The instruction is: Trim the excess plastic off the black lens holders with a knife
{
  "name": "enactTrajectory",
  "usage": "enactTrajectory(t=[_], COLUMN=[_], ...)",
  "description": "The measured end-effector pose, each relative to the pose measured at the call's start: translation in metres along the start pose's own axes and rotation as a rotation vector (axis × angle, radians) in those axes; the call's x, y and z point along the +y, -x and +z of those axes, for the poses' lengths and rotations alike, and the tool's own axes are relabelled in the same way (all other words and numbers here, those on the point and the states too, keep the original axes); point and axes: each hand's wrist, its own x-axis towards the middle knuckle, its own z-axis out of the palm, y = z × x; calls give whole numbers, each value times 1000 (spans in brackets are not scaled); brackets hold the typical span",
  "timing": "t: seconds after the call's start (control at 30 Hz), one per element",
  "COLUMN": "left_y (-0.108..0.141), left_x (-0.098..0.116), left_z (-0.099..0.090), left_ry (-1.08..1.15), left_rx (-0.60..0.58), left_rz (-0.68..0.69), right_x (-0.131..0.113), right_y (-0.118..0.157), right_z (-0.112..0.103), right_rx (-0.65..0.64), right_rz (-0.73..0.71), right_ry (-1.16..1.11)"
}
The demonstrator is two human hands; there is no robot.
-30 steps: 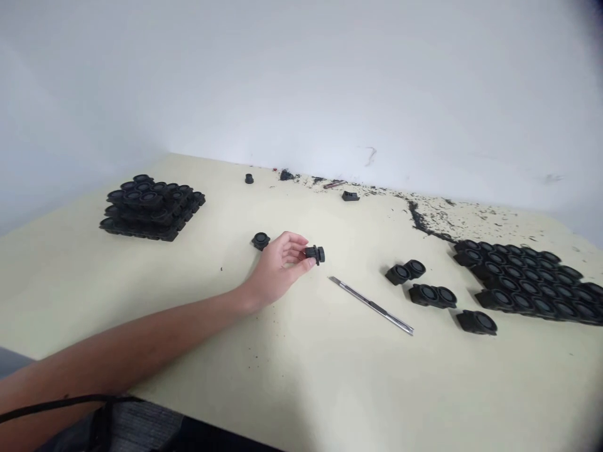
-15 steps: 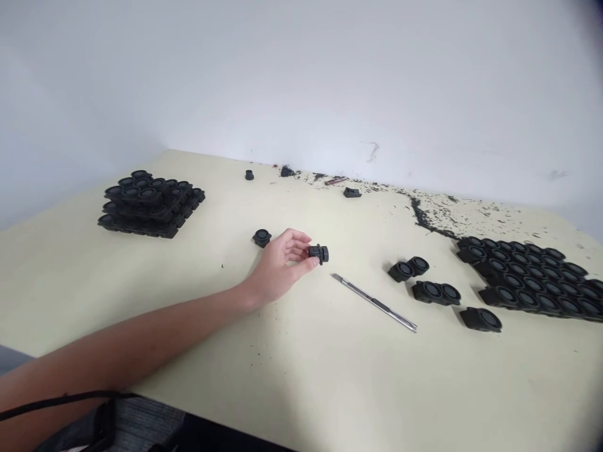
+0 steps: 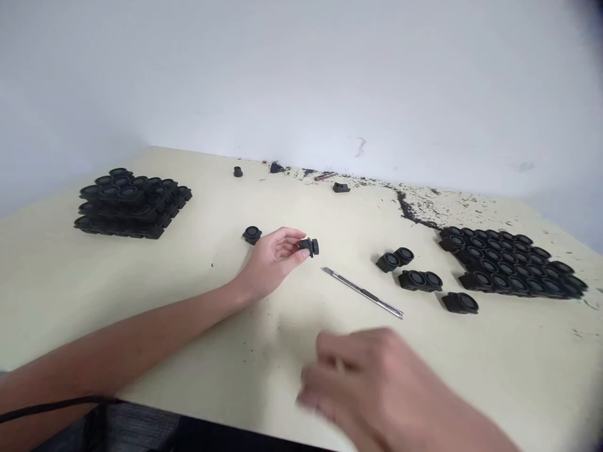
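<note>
Between the thumb and fingers of my left hand point(image 3: 271, 258) is a small black ribbed cylindrical part point(image 3: 310, 247) with a flange, held just over the table. My right hand point(image 3: 365, 383) is at the lower right, blurred by motion with its fingers curled; whether anything is in them cannot be made out. A slim silver utility knife point(image 3: 362, 292) lies on the table between the two hands, its blade end pointing to the part. Just behind my left wrist sits a single black round-topped piece point(image 3: 252, 235).
Stacked black round-topped pieces point(image 3: 132, 204) stand at the left. A wide block of similar pieces point(image 3: 513, 263) lies at the right, with loose ones point(image 3: 419, 280) beside it. Black shavings point(image 3: 409, 210) litter the table point(image 3: 188, 339) along the wall. A small black cap point(image 3: 238, 171) stands far back.
My right hand has come into view from the lower right. My left hand still holds the black part. The whole view has shifted slightly, so the table items appear further left.
</note>
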Motion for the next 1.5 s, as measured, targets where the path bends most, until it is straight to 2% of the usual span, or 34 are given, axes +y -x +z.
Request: enactTrajectory(t=[0.1, 0.17, 0.2, 0.3, 0.4, 0.47, 0.6, 0.7, 0.77, 0.87, 0.97, 1.07, 1.23, 1.37, 1.5], left_y=[0, 0, 0, 1, 2, 3, 4, 4, 4, 6, 7, 7, 8, 11, 14], left_x=[0, 1, 1, 2, 4, 5, 8, 9, 10, 11, 12, 12, 10, 11, 14], left_z=[1, 1, 1, 1, 1, 1, 1, 1, 1, 1, 1, 2, 1, 3, 5], left_ry=[41, 83, 104, 151, 148, 131, 134, 137, 143, 156, 161, 177, 233, 251, 214], left_rx=[-26, -58, -70, -114, -179, -194, -223, -238, -255, -272, -278, -274, -317, -357, -337], left_rz=[11, 2, -6, -13, -2, -4, -8, -4, 3, -3, -25, -23, -22, -14, -2], right_x=[48, 77, 89, 104, 99, 93, 81, 75, 73, 74, 77, 79, 83, 80, 77], right_y=[-6, -10, -11, -15, -17, -17, -13, -9, -7, -7, -7, -6, -5, -8, -8], right_z=[-22, -23, -19, 1, 19, 24, 23, 23, 25, 24, 21, 22, 32, 33, 28], right_rx=[134, 254, 290, 299, 301, 309, 275, 394, 428, 395, 335, 382, 446, 440, 441], right_rz=[200, 350, 381, 322, 272, 292, 416, 403, 373, 358, 429, 442, 347, 375, 411], right_ry=[154, 165, 163, 134, 80, 46, -70, -93, -54, -59, -135, -82, 15, -114, -222])
